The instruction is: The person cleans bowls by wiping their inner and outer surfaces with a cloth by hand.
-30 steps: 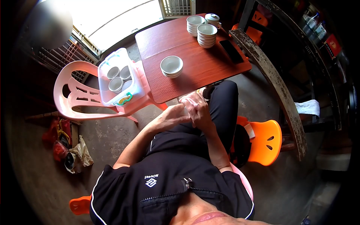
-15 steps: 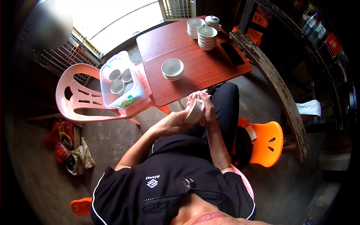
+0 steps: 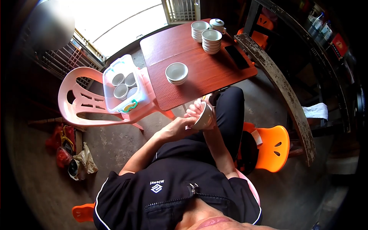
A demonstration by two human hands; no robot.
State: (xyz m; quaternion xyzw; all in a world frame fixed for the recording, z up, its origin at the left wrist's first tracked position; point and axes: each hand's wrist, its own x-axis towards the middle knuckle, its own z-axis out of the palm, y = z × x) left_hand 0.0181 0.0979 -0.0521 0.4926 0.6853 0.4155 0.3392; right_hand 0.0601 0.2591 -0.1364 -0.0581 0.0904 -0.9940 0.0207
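Note:
A white bowl (image 3: pixel 204 119) is tilted on its side between my two hands, over my lap and just off the table's near edge. My left hand (image 3: pixel 179 127) grips its lower left side, thumb against the wall. Around the far side of the bowl, my right hand (image 3: pixel 196 109) has its fingers curled, and the bowl covers part of the palm. A pale scrap, perhaps cloth, shows at the bowl's edge; what it is I cannot make out. Nearest on the table stands a short stack of white bowls (image 3: pixel 176 73).
Taller bowl stacks (image 3: pixel 211 41), a lidded white cup (image 3: pixel 217 25) and a black phone (image 3: pixel 236 56) sit on the red-brown table (image 3: pixel 165 53). Left, a clear plastic bin (image 3: pixel 132 97) with several bowls rests on a pink chair (image 3: pixel 69 97). A wooden bench (image 3: pixel 280 82) and orange stool (image 3: pixel 274 147) are right.
The bowl has turned and shifted slightly right in my hands. My right hand's fingers have moved lower and now show on the bowl's left side. The camera view has dipped a little.

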